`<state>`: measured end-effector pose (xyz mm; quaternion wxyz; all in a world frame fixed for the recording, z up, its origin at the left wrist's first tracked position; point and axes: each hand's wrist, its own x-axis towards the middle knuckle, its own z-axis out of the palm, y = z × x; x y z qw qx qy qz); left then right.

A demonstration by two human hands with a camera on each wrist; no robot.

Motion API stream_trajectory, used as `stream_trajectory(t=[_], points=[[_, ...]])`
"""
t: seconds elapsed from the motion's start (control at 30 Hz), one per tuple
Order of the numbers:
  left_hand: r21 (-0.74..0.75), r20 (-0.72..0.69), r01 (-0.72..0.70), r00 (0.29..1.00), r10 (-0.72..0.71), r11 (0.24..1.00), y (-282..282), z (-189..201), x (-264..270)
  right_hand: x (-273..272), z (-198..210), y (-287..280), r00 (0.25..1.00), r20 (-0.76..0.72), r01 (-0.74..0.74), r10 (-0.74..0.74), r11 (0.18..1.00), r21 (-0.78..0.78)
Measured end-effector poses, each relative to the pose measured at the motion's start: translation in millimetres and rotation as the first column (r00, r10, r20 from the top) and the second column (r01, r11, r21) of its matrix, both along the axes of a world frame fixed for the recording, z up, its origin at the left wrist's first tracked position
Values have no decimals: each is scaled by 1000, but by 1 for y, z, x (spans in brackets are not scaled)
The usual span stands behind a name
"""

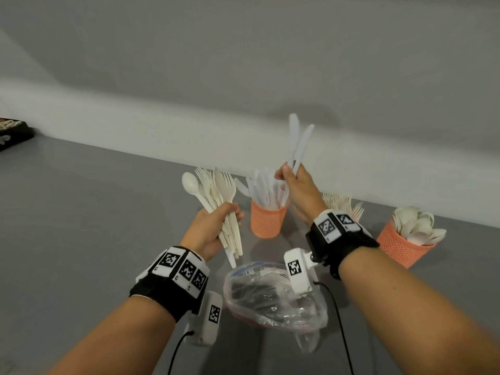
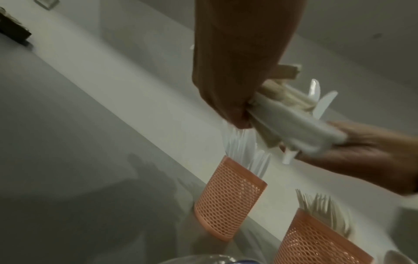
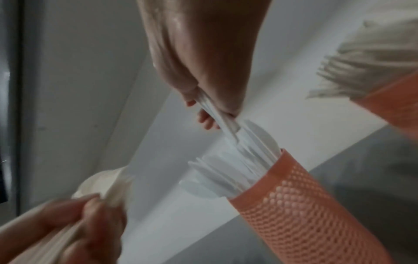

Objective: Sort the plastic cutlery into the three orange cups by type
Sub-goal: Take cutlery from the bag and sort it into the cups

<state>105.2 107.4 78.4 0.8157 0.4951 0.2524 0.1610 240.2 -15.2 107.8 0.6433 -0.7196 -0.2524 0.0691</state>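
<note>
My left hand (image 1: 216, 226) grips a bundle of cream cutlery (image 1: 216, 190), mostly forks with one spoon, heads pointing up. My right hand (image 1: 293, 182) pinches two white knives (image 1: 297, 142) just above the knife cup (image 1: 266, 220), an orange mesh cup full of white knives. The knives' handle ends (image 3: 228, 128) hang right over that cup (image 3: 300, 205). A second orange cup of forks (image 2: 316, 246) stands behind my right wrist, its forks (image 1: 343, 204) showing. The third orange cup (image 1: 403, 246) at the right holds spoons.
A crumpled clear plastic bag (image 1: 273, 296) lies on the grey table (image 1: 94, 207) between my forearms. A white wall (image 1: 243, 77) runs right behind the cups. A dark object (image 1: 13, 133) sits at the far left edge.
</note>
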Motion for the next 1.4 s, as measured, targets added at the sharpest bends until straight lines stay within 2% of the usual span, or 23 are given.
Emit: stream_trajectory(t=[0.1,0.27,0.4,0.47,0.57,0.67,0.7,0.8,0.87,0.93,1.0,1.07,1.17,1.4], points=[[-63,35,60,998,-58,996,6,0,-2,19,-10,20,996,22,81,-81,996,29],[-96,53,105,994,-100,990,15,1,-3,22,-36,34,999,20,43,-41,991,-126],[-145,88,105,992,-92,984,22,-2,1,23,-45,32,976,213,97,-51,972,-213],[-176,105,105,991,-88,979,22,-1,4,27,-47,32,963,265,114,-45,961,-251],[-204,95,76,994,-58,976,20,0,9,30,-44,28,957,282,42,72,926,-376],[-228,99,41,995,-19,973,16,0,14,29,-39,23,904,379,41,198,843,-537],[-232,107,37,994,-12,972,15,1,15,25,-35,21,882,436,83,179,851,-518],[-244,132,-3,991,36,970,12,3,18,6,-14,13,810,586,172,17,949,-264],[-244,135,-55,987,90,968,11,5,20,-15,-3,6,876,481,68,41,976,-207],[-246,140,-106,980,143,963,11,6,22,-38,-1,0,963,189,-136,192,951,-277],[-253,141,-137,974,176,958,9,8,24,-57,-8,-5,941,-62,-337,333,900,-275],[-261,136,-154,972,194,953,5,9,25,-67,-16,-6,922,-81,-387,379,890,-241],[-265,124,-160,972,198,951,1,7,25,-69,-20,-10,931,-63,-364,359,902,-233],[-308,72,-186,973,218,933,-6,11,22,-62,-22,-39,877,-285,-439,386,886,-150]])
